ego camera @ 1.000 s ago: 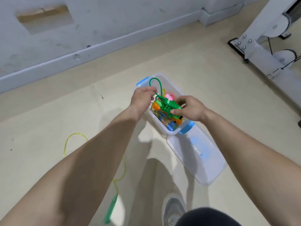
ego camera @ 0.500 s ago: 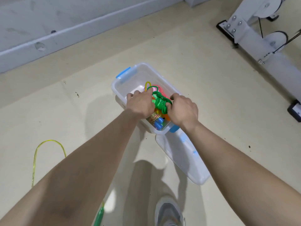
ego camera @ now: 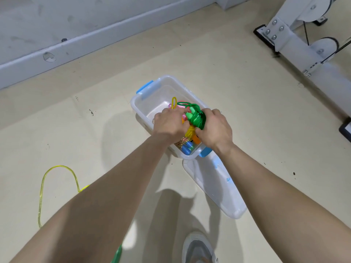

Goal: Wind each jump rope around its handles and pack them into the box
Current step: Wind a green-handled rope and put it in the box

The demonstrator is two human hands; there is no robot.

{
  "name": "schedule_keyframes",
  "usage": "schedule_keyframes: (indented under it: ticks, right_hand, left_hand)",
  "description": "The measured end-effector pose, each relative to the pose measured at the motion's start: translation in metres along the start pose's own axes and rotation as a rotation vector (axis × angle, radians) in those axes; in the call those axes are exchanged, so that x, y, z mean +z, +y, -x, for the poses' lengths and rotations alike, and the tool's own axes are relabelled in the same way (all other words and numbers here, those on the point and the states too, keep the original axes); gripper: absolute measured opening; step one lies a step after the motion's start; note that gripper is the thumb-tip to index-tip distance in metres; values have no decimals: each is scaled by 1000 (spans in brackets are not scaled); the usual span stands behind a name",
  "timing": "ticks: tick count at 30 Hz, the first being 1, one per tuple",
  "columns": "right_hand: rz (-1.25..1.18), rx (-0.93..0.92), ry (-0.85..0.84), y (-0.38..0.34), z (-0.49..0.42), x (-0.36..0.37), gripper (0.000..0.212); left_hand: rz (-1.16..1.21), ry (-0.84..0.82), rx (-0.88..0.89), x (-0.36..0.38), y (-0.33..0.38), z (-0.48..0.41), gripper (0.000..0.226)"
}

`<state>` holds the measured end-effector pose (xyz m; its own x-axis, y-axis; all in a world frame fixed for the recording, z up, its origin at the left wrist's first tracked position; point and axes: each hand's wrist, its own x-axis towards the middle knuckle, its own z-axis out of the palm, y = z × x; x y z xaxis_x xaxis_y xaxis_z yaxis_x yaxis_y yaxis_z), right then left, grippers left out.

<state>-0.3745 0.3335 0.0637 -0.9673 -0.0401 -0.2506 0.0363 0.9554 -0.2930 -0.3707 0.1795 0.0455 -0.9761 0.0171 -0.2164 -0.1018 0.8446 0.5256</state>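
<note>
A clear plastic box (ego camera: 141, 103) with blue latches stands on the floor ahead of me. Inside lie several wound jump ropes in yellow, pink, orange and blue. My right hand (ego camera: 215, 128) grips a wound green jump rope (ego camera: 195, 117) over the box's near half. My left hand (ego camera: 168, 125) is down in the box beside it, fingers curled onto the ropes; what it holds is hidden. A loose yellow rope (ego camera: 42, 186) with a green handle (ego camera: 116, 256) lies on the floor at my lower left.
The box's clear lid (ego camera: 214, 188) lies on the floor against the box's near end. My grey shoe (ego camera: 198, 248) is at the bottom. A white machine frame (ego camera: 296, 42) with pulleys stands at the right. A grey wall skirting (ego camera: 76, 42) runs along the back.
The green rope has gone down from above the box into it. Both hands have lowered and closed in over the ropes. The view has tilted down.
</note>
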Motion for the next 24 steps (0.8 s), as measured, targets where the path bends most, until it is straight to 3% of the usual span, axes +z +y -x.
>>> schedule_keyframes:
  ticks: [5,13,17,24]
  right_hand:
    - [131,22,-103,5,-11,3,53]
    - [114,24,-77,-24,23,-26,61]
    - [115,-68,-146,-63,53,-73,60]
    - [178,-351,-162,-172,122,-153,54]
  left_hand:
    - [-186,-223,16,12,-2,-4,54]
    - [-109,-175,-9,-44,-4,34,40]
    - [-141,-177,-118,-102,-4,75,52]
    - [-151,-38,-209,-204,-16,179,57]
